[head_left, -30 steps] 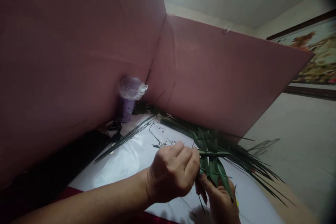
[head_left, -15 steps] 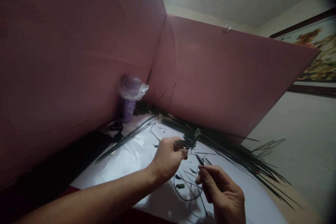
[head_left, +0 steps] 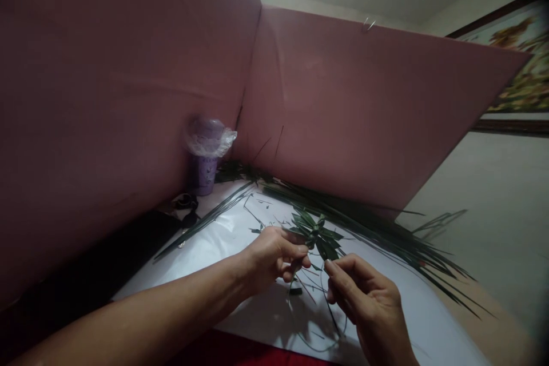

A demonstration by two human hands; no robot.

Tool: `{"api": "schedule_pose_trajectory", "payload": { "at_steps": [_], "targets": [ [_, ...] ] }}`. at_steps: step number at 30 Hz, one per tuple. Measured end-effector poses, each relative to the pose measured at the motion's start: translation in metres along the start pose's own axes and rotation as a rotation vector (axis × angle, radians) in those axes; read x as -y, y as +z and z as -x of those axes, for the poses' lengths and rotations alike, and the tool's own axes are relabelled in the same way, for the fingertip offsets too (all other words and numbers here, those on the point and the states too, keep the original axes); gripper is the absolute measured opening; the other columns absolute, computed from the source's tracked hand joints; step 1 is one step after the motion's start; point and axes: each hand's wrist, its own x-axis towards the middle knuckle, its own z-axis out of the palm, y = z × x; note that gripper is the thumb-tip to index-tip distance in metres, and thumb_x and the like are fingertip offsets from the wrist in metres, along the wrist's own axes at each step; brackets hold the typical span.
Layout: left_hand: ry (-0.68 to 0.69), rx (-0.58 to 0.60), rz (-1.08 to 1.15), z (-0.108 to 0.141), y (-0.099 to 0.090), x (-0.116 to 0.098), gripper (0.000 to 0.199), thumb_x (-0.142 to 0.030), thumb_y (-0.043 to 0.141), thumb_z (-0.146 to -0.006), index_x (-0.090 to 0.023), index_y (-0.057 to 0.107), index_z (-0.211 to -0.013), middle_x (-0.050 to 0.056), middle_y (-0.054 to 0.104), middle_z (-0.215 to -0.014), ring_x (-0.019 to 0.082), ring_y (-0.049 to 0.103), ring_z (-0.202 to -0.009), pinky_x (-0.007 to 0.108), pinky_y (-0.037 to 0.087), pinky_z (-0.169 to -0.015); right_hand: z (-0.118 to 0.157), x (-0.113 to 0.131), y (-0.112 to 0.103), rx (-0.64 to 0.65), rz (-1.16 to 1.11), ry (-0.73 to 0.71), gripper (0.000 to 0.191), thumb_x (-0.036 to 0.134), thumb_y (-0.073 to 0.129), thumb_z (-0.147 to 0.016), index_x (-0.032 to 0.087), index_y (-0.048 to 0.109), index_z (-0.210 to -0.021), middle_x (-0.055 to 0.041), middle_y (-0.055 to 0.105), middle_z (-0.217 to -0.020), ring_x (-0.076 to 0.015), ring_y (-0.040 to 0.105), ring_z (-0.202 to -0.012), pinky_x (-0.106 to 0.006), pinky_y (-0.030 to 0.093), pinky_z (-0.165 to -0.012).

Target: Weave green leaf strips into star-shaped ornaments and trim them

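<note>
My left hand (head_left: 278,254) pinches a green leaf rosette (head_left: 316,230) between thumb and fingers. Its pointed leaf blades spread out around a knotted middle. Close by on the right, my right hand (head_left: 369,297) is closed in a pinch at the tip of a lower blade. A thin leaf strip (head_left: 317,350) hangs in a loop below the hands; what exactly lies between the right fingertips is partly hidden. Under the hands are leaf scraps (head_left: 295,291) on the white sheet (head_left: 266,320).
Long green leaf blades (head_left: 351,206) lie along the back and right of the sheet, with a thinner bunch (head_left: 206,223) at left. A purple cup (head_left: 207,174) with clear plastic on top stands in the corner of pink panels (head_left: 334,108). A dark cord (head_left: 189,209) sits beside it.
The rosette has turned so its blades now face me, spread open. My right hand has moved up to its lower blade. The loop of strip hangs lower, and the view has shifted slightly.
</note>
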Motion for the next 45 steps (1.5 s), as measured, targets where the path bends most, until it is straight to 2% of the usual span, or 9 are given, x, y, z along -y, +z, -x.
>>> {"api": "schedule_pose_trajectory", "payload": {
  "at_steps": [4, 10, 17, 23, 27, 32, 36, 41, 45],
  "targets": [
    [-0.069, 0.034, 0.049, -0.001, -0.002, 0.002, 0.016, -0.015, 0.066, -0.06, -0.011, 0.05, -0.061, 0.002, 0.057, -0.056, 0.004, 0.042, -0.039, 0.016, 0.026, -0.034, -0.004, 0.0, -0.002, 0.005, 0.079, -0.026, 0.03, 0.045, 0.07, -0.07, 0.018, 0.06, -0.06, 0.0016, 0.051, -0.046, -0.0091, 0.04, -0.042, -0.02, 0.029, -0.038],
    [-0.08, 0.029, 0.059, -0.003, -0.004, 0.004, 0.015, -0.014, 0.065, -0.062, -0.011, 0.05, -0.065, 0.001, 0.057, -0.057, 0.004, 0.042, -0.039, 0.016, 0.026, -0.034, -0.003, 0.003, -0.002, -0.037, 0.149, -0.1, 0.026, 0.045, 0.069, -0.07, 0.02, 0.064, -0.069, 0.0004, 0.055, -0.049, -0.0145, 0.05, -0.047, -0.024, 0.038, -0.044],
    [-0.091, -0.006, 0.033, -0.006, -0.006, 0.006, 0.019, -0.017, 0.069, -0.059, -0.011, 0.051, -0.062, 0.002, 0.057, -0.054, 0.004, 0.043, -0.038, 0.016, 0.023, -0.034, -0.001, -0.002, -0.006, -0.073, 0.305, -0.18, 0.029, 0.046, 0.064, -0.075, 0.021, 0.062, -0.062, 0.0013, 0.05, -0.05, -0.0133, 0.045, -0.048, -0.024, 0.035, -0.045],
    [-0.1, -0.014, -0.036, -0.003, -0.002, 0.006, 0.014, -0.016, 0.066, -0.059, -0.009, 0.054, -0.063, 0.002, 0.056, -0.052, 0.005, 0.042, -0.036, 0.018, 0.023, -0.034, -0.007, 0.002, -0.007, -0.03, 0.176, -0.034, 0.036, 0.048, 0.067, -0.07, 0.019, 0.054, -0.053, 0.0015, 0.051, -0.046, -0.0107, 0.042, -0.043, -0.023, 0.033, -0.042],
    [-0.077, -0.024, -0.087, -0.002, -0.002, 0.007, 0.013, -0.016, 0.067, -0.06, -0.01, 0.056, -0.062, 0.001, 0.056, -0.052, 0.005, 0.043, -0.038, 0.018, 0.023, -0.036, -0.008, 0.005, -0.007, -0.015, 0.145, 0.073, 0.036, 0.05, 0.068, -0.068, 0.018, 0.056, -0.055, -0.0004, 0.056, -0.048, -0.0084, 0.036, -0.037, -0.022, 0.026, -0.036],
    [-0.081, -0.028, -0.116, -0.002, -0.001, 0.008, 0.011, -0.015, 0.067, -0.059, -0.009, 0.057, -0.059, 0.001, 0.056, -0.05, 0.005, 0.043, -0.038, 0.018, 0.022, -0.036, -0.006, 0.003, -0.008, -0.034, 0.223, -0.039, 0.025, 0.043, 0.068, -0.071, 0.02, 0.064, -0.066, -0.0005, 0.059, -0.054, -0.0115, 0.044, -0.043, -0.022, 0.03, -0.038],
    [-0.123, -0.02, -0.103, -0.002, 0.0, 0.009, 0.007, -0.012, 0.064, -0.06, -0.01, 0.057, -0.059, 0.001, 0.055, -0.051, 0.005, 0.043, -0.038, 0.018, 0.024, -0.038, -0.007, 0.001, -0.009, -0.03, 0.261, -0.069, 0.024, 0.04, 0.065, -0.075, 0.02, 0.063, -0.062, -0.0002, 0.06, -0.054, -0.0134, 0.05, -0.05, -0.023, 0.036, -0.045],
    [-0.137, -0.03, -0.129, -0.003, 0.0, 0.012, 0.007, -0.013, 0.063, -0.058, -0.01, 0.057, -0.058, 0.002, 0.055, -0.052, 0.006, 0.046, -0.042, 0.018, 0.028, -0.041, -0.009, 0.0, -0.009, -0.03, 0.285, -0.059, 0.028, 0.04, 0.063, -0.077, 0.019, 0.061, -0.06, 0.0003, 0.059, -0.051, -0.0104, 0.045, -0.045, -0.022, 0.032, -0.041],
    [-0.115, -0.024, -0.124, -0.004, -0.002, 0.014, 0.009, -0.014, 0.066, -0.056, -0.009, 0.058, -0.058, 0.002, 0.055, -0.052, 0.008, 0.05, -0.048, 0.018, 0.032, -0.045, -0.011, 0.001, -0.009, -0.016, 0.252, 0.012, 0.029, 0.041, 0.064, -0.075, 0.018, 0.059, -0.058, 0.0008, 0.057, -0.049, -0.0088, 0.041, -0.042, -0.021, 0.03, -0.039]
  ]
}}
